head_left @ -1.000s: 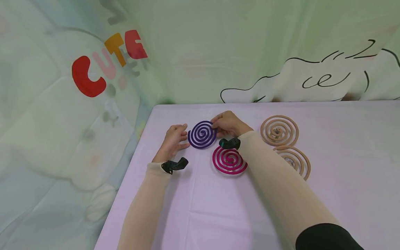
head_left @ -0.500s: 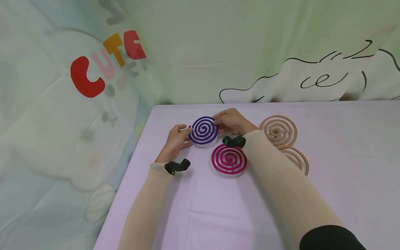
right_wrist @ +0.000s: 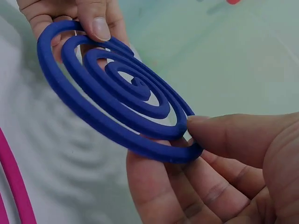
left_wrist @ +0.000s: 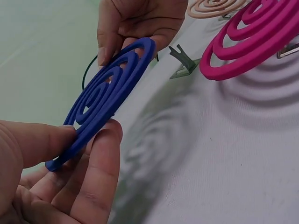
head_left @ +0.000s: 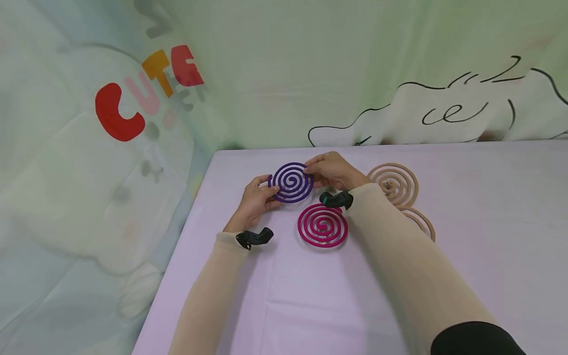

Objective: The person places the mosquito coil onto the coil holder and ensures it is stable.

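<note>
A dark blue mosquito coil (head_left: 291, 182) is held up over the table between both hands. My left hand (head_left: 256, 201) pinches its left edge, thumb on top and fingers beneath. My right hand (head_left: 334, 170) pinches the opposite edge the same way, as the right wrist view shows with the coil's rim (right_wrist: 145, 148) between thumb and fingers. The coil's shadow falls on the cloth below. Just in front of the hands lies a pink mosquito coil (head_left: 323, 227), raised on a small metal stand. Another small metal stand (left_wrist: 184, 60) is beside it in the left wrist view.
Two tan mosquito coils lie to the right: a far one (head_left: 390, 183) and a nearer one (head_left: 423, 219) partly hidden by my right sleeve. A pale cloth covers the table (head_left: 310, 296). Printed fabric (head_left: 266, 88) hangs behind and to the left.
The blue coil has risen slightly away from me and to the right. My left hand has come in from beside it and now pinches its edge; the right hand keeps its hold.
</note>
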Demonstrator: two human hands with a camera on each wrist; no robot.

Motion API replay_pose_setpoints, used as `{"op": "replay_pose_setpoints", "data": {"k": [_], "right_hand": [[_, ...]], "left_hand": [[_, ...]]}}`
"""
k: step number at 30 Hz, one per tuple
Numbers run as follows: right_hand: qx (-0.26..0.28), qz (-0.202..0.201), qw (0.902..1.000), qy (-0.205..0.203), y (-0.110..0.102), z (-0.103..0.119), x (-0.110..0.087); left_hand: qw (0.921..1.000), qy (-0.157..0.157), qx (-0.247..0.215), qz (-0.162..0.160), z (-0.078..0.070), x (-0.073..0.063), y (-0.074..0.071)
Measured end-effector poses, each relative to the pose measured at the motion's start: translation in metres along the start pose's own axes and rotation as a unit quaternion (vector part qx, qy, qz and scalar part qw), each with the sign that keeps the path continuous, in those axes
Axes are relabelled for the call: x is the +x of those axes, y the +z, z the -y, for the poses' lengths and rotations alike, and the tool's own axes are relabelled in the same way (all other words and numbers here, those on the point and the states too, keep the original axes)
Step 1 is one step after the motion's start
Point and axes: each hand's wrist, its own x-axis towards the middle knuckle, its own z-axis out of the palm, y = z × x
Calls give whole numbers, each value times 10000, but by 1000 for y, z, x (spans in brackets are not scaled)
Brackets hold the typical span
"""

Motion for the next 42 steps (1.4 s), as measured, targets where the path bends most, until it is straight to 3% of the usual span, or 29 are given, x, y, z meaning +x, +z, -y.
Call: {"op": "replay_pose_setpoints", "data": {"k": [11, 19, 35, 42], "right_hand": [[-282, -28, 9996, -35, -7, 0, -4], [-50, -42, 9999, -150, -13, 3, -9], [-67, -153, 9995, -260, -29, 1, -19], [-76, -231, 9994, -261, -35, -1, -24]], "left_hand": [[9979, -60, -646, 61, 0, 4, 5], [9952, -6, -952, 246, -2, 7, 13], [9946, -60, -948, 412, -6, 16, 43], [9955, -52, -830, 459, -6, 17, 48]]}}
